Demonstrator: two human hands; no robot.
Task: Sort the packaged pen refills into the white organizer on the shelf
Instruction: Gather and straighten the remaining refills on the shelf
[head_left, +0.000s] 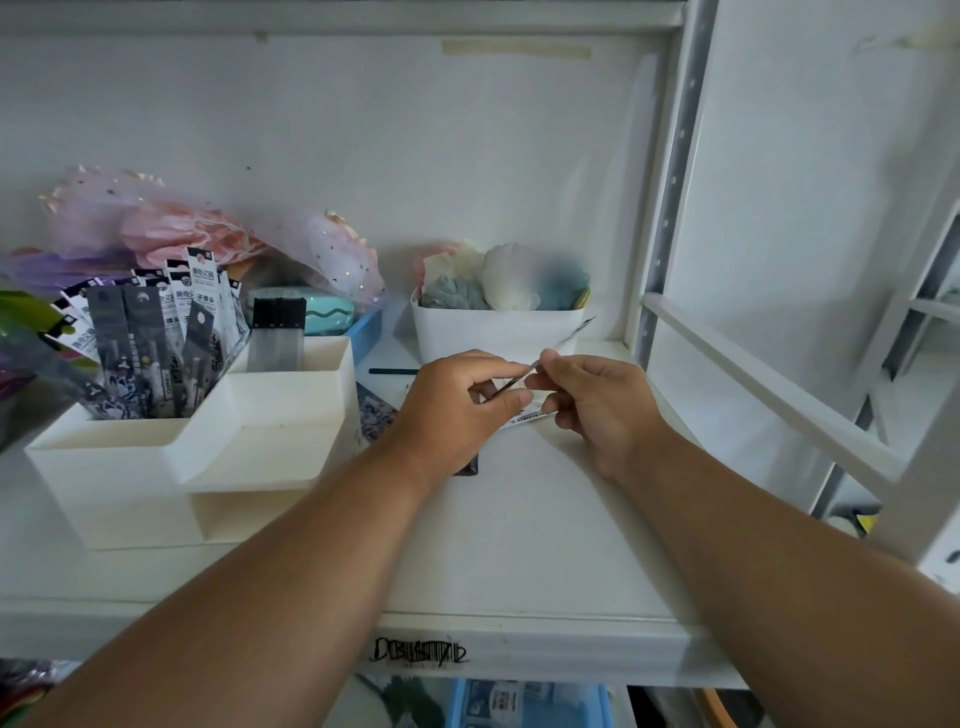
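Note:
A white organizer (260, 447) stands on the shelf at the left, with several packaged pen refills (156, 332) upright in its back left compartment and one dark pack (275, 332) in the back right one. In the middle of the shelf my left hand (452, 410) and my right hand (597, 400) both pinch a thin refill packet (566, 338), seen edge-on and slanting up to the right. More packets lie flat on the shelf under my left hand (374, 410), partly hidden.
A white bin (493, 332) of pastel fabric items stands at the back. Pink tulle decorations (182, 223) and a blue tray (363, 327) sit behind the organizer. A dark pencil (392, 371) lies on the shelf. A metal upright (670, 182) bounds the right side.

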